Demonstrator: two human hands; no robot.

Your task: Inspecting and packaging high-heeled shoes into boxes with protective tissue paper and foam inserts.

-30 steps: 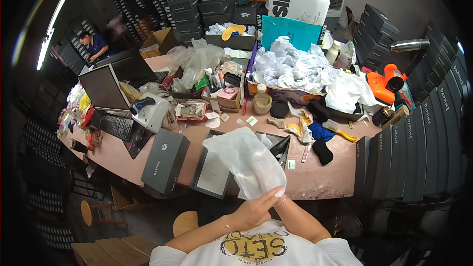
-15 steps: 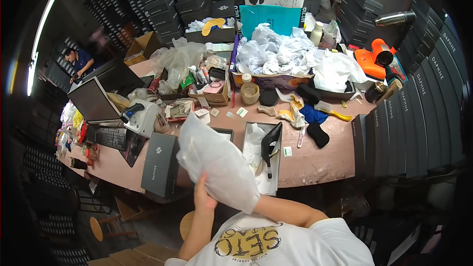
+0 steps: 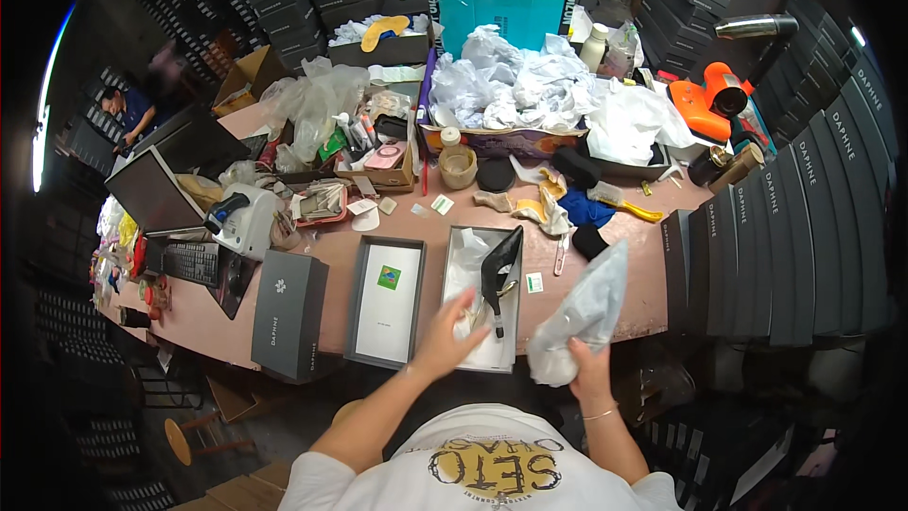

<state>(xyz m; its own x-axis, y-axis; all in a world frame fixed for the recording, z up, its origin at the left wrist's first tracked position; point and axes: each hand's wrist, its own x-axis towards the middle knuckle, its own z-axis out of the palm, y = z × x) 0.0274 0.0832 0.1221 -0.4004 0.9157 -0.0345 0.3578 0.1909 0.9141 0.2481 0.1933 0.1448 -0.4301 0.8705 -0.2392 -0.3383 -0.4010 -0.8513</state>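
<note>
My right hand grips the lower end of a white translucent bag, held up to the right of an open shoe box. What the bag contains cannot be made out. My left hand is open, fingers stretched over the near left side of that box. Inside the box lies a black pointed high-heeled shoe on white tissue paper. Left of it is a grey-rimmed box lid, white inside, with a small green packet.
A closed dark shoe box stands left of the lid. Crumpled white paper fills a carton at the back. A row of dark boxes lines the right. A yellow-handled brush and an orange device are nearby. Another person is far left.
The white bag has moved right, from both hands in front of the boxes to my right hand alone. My left hand has let go and moved over the shoe box. The lid is now uncovered.
</note>
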